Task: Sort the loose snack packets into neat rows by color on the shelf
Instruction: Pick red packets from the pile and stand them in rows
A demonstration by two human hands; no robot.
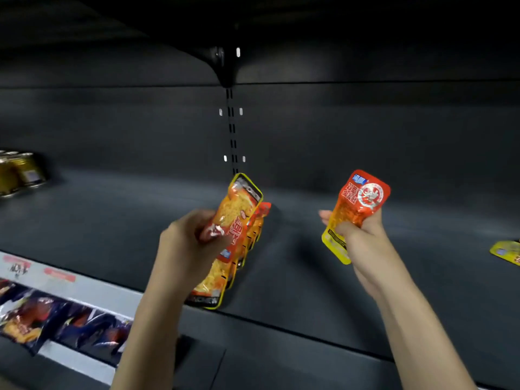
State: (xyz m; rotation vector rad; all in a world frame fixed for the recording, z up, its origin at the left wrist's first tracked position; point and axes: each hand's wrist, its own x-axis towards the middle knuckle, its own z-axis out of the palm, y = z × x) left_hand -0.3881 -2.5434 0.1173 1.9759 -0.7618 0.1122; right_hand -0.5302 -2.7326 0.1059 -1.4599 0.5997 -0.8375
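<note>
Right, we're mid-sort here. Her left hand [191,237] has its fingers curled round an orange packet [239,212], holding it tilted against the row of matching packets [225,274] that stands on edge on the dark shelf [112,226], near the front lip, about six o'clock of the slotted upright [232,130] on the back wall. Over at three o'clock of that row, well apart from it, the right hand [357,232] is clamped on a second packet [357,212], lifted clear of the shelf.

By my reckoning the step in hand is building the orange row: one packet going in, the next waiting. What it calls for now is seating the left packet flush with the others, then bringing the right one across to the same line without knocking the standing ones over.

Look at the packets themselves: glossy film, red-orange with a yellow border, a round red-and-white seal on the raised one. Thin, slippery, likely to topple.

Far out at three o'clock, one yellow packet [506,253] lies loose at the edge. At nine o'clock, some gold cans [19,173]. Below, dark blue bags [56,319].
</note>
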